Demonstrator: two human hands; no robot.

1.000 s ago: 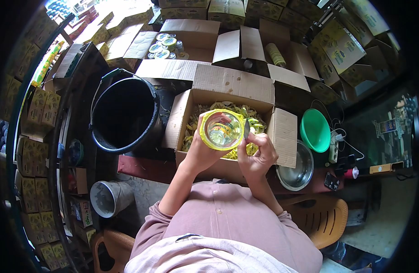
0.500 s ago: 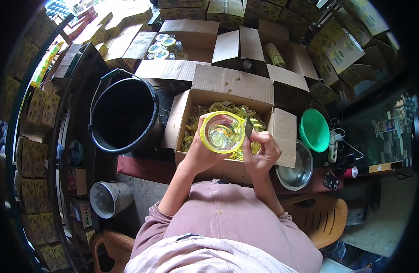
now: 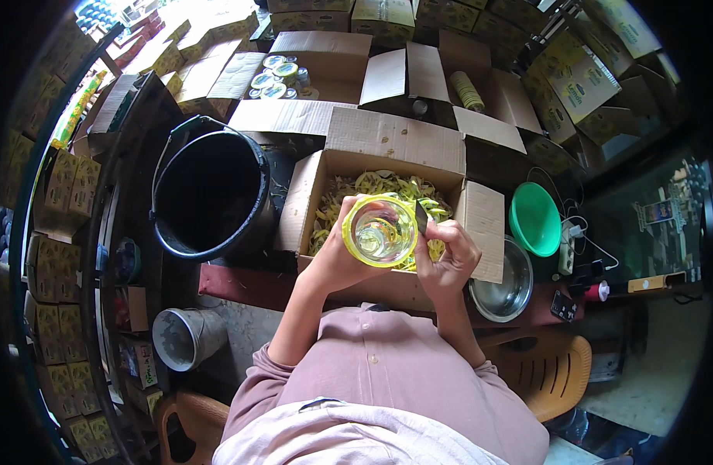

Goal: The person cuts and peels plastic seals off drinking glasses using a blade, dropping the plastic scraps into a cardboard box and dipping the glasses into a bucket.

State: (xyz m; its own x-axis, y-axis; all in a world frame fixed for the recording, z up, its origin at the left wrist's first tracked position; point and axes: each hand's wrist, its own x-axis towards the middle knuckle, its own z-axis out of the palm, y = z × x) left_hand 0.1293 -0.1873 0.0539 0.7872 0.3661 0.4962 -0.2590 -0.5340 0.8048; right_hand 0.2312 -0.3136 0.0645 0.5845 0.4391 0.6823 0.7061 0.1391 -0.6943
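My left hand (image 3: 335, 262) is wrapped around a clear cup (image 3: 379, 235) with a yellow rim, its open mouth facing up toward me. Pinched between the thumb and fingers of my right hand (image 3: 451, 262) is a small dark flat blade (image 3: 421, 218), held against the right side of the yellow rim. Both hands are above an open cardboard box (image 3: 399, 139) that holds a heap of yellow-green strips (image 3: 337, 203).
A large black bucket (image 3: 161, 203) stands left of the box. To the right are a green bowl (image 3: 533, 221), a metal bowl (image 3: 502, 298) and a power strip (image 3: 565, 256). Behind sit a carton with lidded cups (image 3: 275, 81) and one with a yellow stack (image 3: 466, 91).
The cup has shifted very slightly toward me, and the blade has tilted a little at its rim. Both hands keep their hold.
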